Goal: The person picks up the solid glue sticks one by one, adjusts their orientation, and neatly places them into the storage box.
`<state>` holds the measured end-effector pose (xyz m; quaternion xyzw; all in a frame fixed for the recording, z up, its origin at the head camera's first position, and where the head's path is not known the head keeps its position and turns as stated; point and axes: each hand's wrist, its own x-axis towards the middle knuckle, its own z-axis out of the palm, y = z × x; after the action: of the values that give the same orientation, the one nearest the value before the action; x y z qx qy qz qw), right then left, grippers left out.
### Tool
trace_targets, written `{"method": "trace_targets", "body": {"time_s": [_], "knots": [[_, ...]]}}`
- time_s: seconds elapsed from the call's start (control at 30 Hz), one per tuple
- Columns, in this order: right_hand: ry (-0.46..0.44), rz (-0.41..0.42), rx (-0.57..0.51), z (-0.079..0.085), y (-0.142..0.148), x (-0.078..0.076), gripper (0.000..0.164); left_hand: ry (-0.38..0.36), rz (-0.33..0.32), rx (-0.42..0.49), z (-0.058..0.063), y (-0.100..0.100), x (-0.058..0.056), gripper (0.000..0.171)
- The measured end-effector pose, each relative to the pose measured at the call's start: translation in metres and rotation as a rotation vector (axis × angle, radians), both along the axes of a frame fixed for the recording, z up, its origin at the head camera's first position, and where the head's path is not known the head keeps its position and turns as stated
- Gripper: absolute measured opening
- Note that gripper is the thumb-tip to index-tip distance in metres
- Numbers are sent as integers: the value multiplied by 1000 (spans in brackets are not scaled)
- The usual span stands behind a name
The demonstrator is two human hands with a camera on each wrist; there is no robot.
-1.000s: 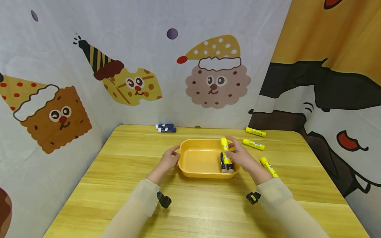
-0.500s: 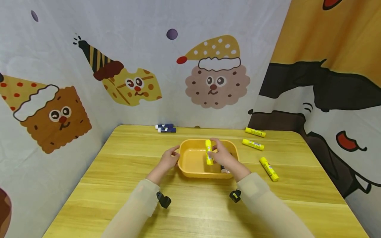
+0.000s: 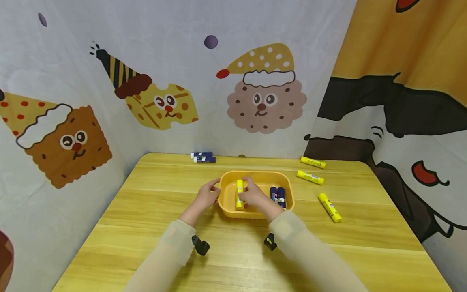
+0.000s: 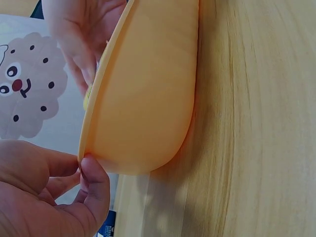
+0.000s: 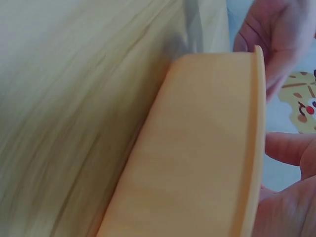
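Pinched in the fingers of the right hand (image 3: 255, 195), the yellow stick (image 3: 239, 194) is inside the tray (image 3: 264, 178), toward its left end. It lies roughly front to back; whether its underside touches the tray's floor cannot be told. The left hand (image 3: 208, 194) grasps the tray's left end, and the left wrist view shows thumb and finger pressed together on the rim (image 4: 93, 108). From the right wrist view, the tray's outer wall hides the stick.

At the tray's right end, two blue sticks (image 3: 281, 195) lie side by side, also front to back, well apart from the yellow one.

Outside the tray, three more yellow sticks (image 3: 310, 177) lie on the right part of the table (image 3: 233, 259): two toward the back, one nearer the person and slanted. Near the back edge, left of the tray's middle, another blue pair (image 3: 205, 159) lies side by side.

Pale sleeves (image 3: 164, 251) cover both arms, with a small black device (image 3: 200, 245) at each wrist. Behind the table hangs a pale cloth (image 3: 255, 20) printed with a brown square biscuit (image 3: 73, 150), a cheese (image 3: 164, 107) and a pink round biscuit (image 3: 266, 105), all wearing hats.
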<state>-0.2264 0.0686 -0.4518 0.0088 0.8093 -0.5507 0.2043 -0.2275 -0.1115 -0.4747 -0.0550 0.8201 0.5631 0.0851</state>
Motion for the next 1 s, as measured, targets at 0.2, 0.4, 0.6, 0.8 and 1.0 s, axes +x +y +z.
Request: {"method": "trace_targets", "body": {"time_s": [0.2,0.4,0.6,0.8,1.0], "knots": [[-27,25,23,-7,-14,-1,61,3,2,13,1,0,1,44],[-54,26,26,-11,-25,-2,60,-21,-1,31,1,0,2,44],[-52,19,101,-14,-34,-4,61,-14,-3,32,1,-1,2,44],[-66,14,134,-14,-41,-5,63,-25,-4,27,0,-1,2,44],[-86,-3,121,-10,-44,-5,62,-11,-6,28,0,-1,1,44]]}}
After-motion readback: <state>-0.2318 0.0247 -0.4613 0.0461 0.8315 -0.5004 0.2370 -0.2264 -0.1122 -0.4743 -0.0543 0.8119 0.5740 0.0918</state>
